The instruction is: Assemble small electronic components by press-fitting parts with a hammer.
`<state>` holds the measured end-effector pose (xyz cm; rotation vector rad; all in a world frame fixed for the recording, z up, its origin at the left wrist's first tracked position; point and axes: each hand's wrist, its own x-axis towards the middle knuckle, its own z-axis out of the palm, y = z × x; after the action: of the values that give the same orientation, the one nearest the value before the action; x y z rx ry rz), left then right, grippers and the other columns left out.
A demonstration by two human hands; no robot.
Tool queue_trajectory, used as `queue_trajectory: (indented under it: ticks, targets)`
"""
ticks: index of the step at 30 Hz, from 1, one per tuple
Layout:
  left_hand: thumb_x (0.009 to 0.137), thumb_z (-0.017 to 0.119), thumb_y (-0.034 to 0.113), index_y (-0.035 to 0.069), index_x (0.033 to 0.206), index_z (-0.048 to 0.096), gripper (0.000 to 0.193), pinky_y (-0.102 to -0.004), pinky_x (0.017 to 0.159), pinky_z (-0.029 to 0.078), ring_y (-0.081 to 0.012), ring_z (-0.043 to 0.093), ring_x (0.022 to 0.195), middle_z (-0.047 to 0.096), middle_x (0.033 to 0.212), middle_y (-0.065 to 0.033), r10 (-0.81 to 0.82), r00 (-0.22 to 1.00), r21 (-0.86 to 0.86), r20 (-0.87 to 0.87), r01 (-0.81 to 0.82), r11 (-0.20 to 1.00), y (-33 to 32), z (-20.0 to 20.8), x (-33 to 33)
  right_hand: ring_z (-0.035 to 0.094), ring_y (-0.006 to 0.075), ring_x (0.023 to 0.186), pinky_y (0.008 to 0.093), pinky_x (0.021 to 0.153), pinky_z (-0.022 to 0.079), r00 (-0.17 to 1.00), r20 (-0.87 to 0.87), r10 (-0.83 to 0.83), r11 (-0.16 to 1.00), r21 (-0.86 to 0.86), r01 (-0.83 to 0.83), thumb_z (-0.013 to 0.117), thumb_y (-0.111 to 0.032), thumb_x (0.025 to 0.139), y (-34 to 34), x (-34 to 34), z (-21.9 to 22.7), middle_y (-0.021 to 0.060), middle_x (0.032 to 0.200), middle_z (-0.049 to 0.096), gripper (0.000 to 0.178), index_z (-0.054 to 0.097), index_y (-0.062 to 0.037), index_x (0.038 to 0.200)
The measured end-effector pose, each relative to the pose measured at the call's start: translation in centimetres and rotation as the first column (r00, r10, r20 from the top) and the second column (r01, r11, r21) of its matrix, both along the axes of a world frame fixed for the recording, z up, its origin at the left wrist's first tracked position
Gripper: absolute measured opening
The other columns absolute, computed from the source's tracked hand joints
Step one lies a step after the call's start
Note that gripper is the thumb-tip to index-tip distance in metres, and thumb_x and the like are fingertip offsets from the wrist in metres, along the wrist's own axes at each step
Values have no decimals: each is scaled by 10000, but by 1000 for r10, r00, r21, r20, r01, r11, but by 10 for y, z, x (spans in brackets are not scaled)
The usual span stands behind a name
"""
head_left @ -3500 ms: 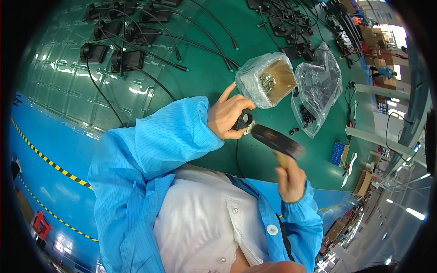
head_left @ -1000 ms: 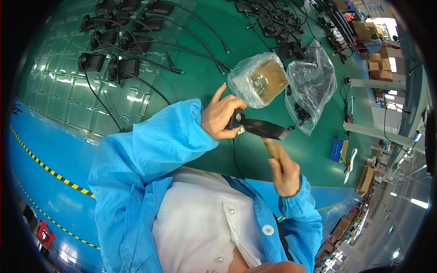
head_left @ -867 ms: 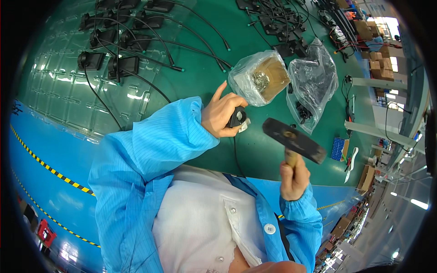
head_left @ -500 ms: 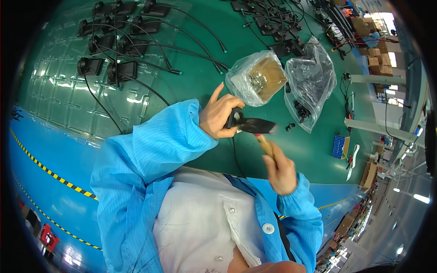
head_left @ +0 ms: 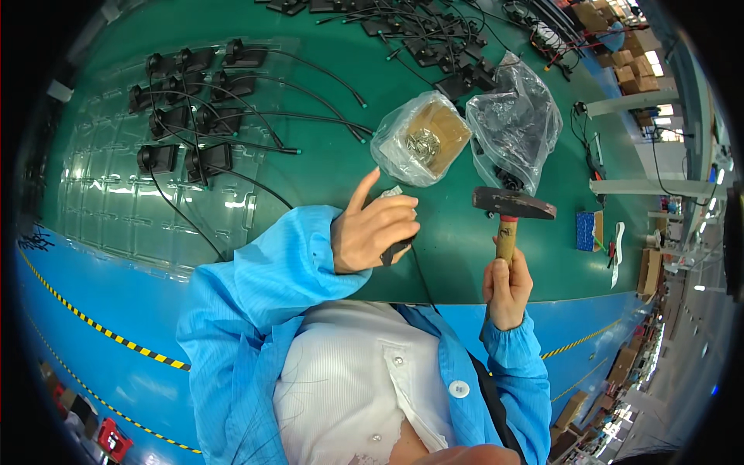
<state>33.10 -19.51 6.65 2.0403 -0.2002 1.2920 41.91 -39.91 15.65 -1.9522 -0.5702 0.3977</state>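
My left hand (head_left: 373, 231) rests on the green table (head_left: 325, 167), fingers curled around a small black part (head_left: 396, 249) with a thin black cable (head_left: 425, 280) trailing off the near edge; the index finger sticks up. My right hand (head_left: 507, 287) grips the wooden handle of a hammer (head_left: 511, 209), its dark head raised level to the right of the left hand. Just beyond the left hand lies a clear plastic bag holding a brown box of small metal pieces (head_left: 422, 138).
A second clear bag with black parts (head_left: 515, 124) lies right of the first. Rows of black parts with cables (head_left: 190, 116) sit on a clear tray at the left, more at the top (head_left: 434, 35). Blue floor with striped tape (head_left: 101, 325) is below.
The hammer head has lifted off the small black part and swung up to the right. My left hand has stayed on the part.
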Motion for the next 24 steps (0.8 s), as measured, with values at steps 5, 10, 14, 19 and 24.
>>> queue_trajectory:
  ticks: [5,10,14,19,24]
  targets:
    - [736,615,83,105,962,494,256,-563,963,269,-219,579,936,589,868,-49,-1,996,75,86,-5,997,-5,10,-8,299,38,388,154,364,234,1000,-13,-1,1000,-20,1,384,-121,897,-5,-4,-4,-14,520,415,314,436,50,1155]
    - [758,606,95,135,984,481,261,-560,956,280,-215,570,951,595,894,-29,-7,985,95,172,-10,995,-9,13,-11,304,38,389,154,366,237,1000,2,17,999,-28,-17,385,-118,897,-8,-5,-7,-16,520,412,317,432,51,1161]
    - [759,611,105,148,1000,469,283,-543,940,300,-208,560,958,599,914,-19,7,973,116,229,-35,993,-9,15,-12,308,38,391,155,366,239,999,21,28,999,-36,-27,385,-117,897,-9,-7,-8,-17,521,410,316,433,48,1162]
    - [749,627,119,157,1014,461,315,-494,905,338,-198,544,961,603,948,-4,47,967,167,250,-91,982,-4,17,-16,313,40,394,156,366,243,1000,3,16,999,-39,-15,389,-115,896,-6,-9,-11,-17,527,412,304,443,35,1155]
    - [736,643,125,157,1012,465,330,-445,874,357,-194,539,931,602,982,-2,100,973,187,209,-140,972,-3,18,-27,321,45,396,159,367,248,999,-25,37,998,-54,-38,414,-106,887,-4,-8,-19,-13,539,427,285,459,22,1138]
